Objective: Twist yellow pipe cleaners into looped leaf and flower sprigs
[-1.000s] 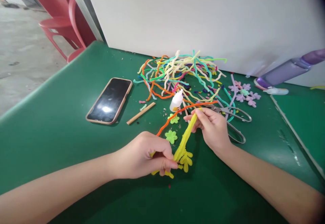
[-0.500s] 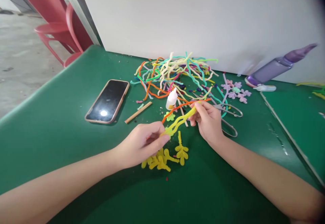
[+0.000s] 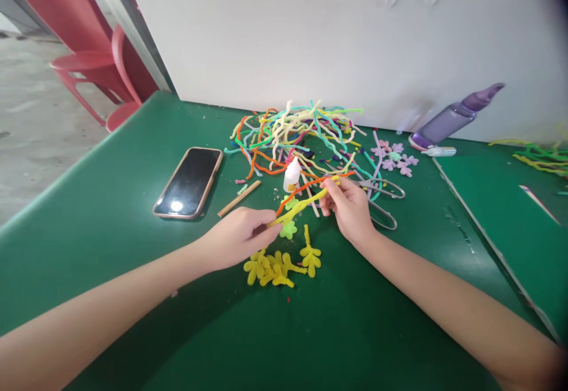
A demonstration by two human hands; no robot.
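At frame centre, left hand and right hand pinch yellow strands, fingers closed; gentle, even tension advised.

Single head view, forward and downward, close above the green table

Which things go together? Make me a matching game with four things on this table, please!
1. Phone
2. Pointy little bottle
3. Yellow strands
4. Scissors

A. Held between the left hand and the right hand
B. Grey handles, just beyond the right hand
C. White and standing up
D. Lying flat, with a dark screen

Right pairs: 1-D, 2-C, 3-A, 4-B
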